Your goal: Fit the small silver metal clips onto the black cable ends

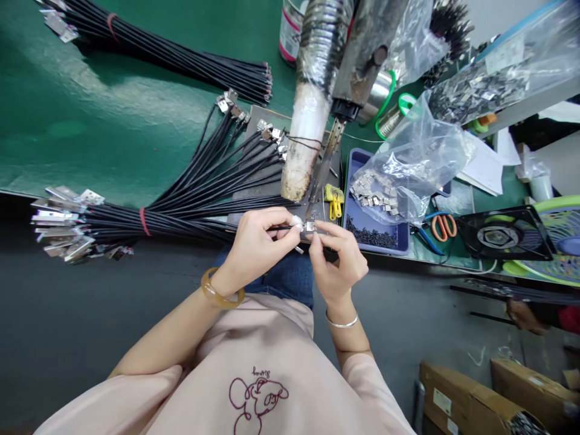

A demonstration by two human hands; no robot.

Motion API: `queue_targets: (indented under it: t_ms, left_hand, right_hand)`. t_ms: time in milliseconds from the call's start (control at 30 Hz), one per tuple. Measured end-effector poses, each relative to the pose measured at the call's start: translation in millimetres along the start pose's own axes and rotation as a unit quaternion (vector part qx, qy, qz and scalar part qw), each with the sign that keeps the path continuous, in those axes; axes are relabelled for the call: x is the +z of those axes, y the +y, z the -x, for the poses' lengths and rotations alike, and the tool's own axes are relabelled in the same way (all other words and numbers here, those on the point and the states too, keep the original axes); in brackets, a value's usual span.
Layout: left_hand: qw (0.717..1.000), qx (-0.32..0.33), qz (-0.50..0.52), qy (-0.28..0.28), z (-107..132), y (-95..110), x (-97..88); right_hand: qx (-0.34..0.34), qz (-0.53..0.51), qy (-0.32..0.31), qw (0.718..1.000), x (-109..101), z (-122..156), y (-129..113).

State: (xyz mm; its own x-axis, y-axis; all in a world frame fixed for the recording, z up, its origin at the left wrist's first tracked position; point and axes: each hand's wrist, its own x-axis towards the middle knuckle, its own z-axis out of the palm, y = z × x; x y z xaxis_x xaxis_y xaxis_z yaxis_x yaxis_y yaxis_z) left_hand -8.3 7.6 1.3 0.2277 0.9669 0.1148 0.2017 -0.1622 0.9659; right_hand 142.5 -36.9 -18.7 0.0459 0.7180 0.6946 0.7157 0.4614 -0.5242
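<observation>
- Pinching a black cable [274, 229] close to its end with the left hand [267, 237], near the middle of the frame; thumb pressed toward forefinger, with a white cover [296, 222] at a fingertip.
- Grasping a small metal connector [310, 226] between thumb and forefinger of the right hand [339, 260], just right of centre; remaining fingers bent toward the palm.
- Held up in the narrow gap between both sets of fingertips: right of the left hand, upper left of the right hand.
- Long axis of the cable running left to right, nearly level in the frame, and pointing at the connector; right fingertips nearer, touching it, left ones just beside it on the cable side.
- Directly above, slanting down toward the connector: a soldering iron [334, 136], beside a wrapped duct [312, 109]; contact with the connector too small to tell.
- Fanned out at centre left: a cable bundle [203, 208], gathered by a red band [144, 222].
- Right of the hands: a blue tray [357, 156] with small black parts [369, 232] and a plastic bag [408, 163] of metal pieces; just left of it, a yellow clip [334, 205].
</observation>
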Motion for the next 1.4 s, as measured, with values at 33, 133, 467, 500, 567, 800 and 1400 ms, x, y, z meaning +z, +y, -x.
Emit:
queue_targets:
  t_ms: [33, 133, 467, 500, 567, 800, 1400]
  left_hand:
    - [1.0, 0.011, -0.008, -0.003, 0.5, -0.2, -0.4]
    - [0.999, 0.033, -0.028, 0.004, 2.3, -1.8, -0.3]
    - [0.997, 0.05, -0.03, 0.048, 2.5, -4.6, 5.6]
    - [0.997, 0.048, -0.029, 0.049, 2.1, -4.4, 5.8]
    - [0.998, 0.042, -0.028, 0.05, 1.6, -3.8, 5.9]
    - [0.996, 0.05, -0.012, 0.069, 0.0, 0.0, 5.3]
    - [0.997, 0.04, -0.026, 0.06, 1.0, -3.2, 7.9]
  right_hand:
    - [0.041, -0.019, -0.008, 0.999, -0.6, -1.0, -0.7]
    - [0.164, -0.1, -0.063, 0.979, -2.2, -5.0, -3.0]
    - [0.105, -0.052, -0.082, 0.99, -5.0, -14.8, -7.1]
    - [0.101, -0.051, -0.082, 0.99, -4.7, -15.1, -6.5]
    - [0.096, -0.047, -0.082, 0.991, -4.0, -15.7, -5.7]
    - [0.054, -0.023, -0.077, 0.995, -3.9, -17.9, -6.1]
    - [0.051, -0.025, -0.083, 0.995, -6.2, -15.2, -4.8]
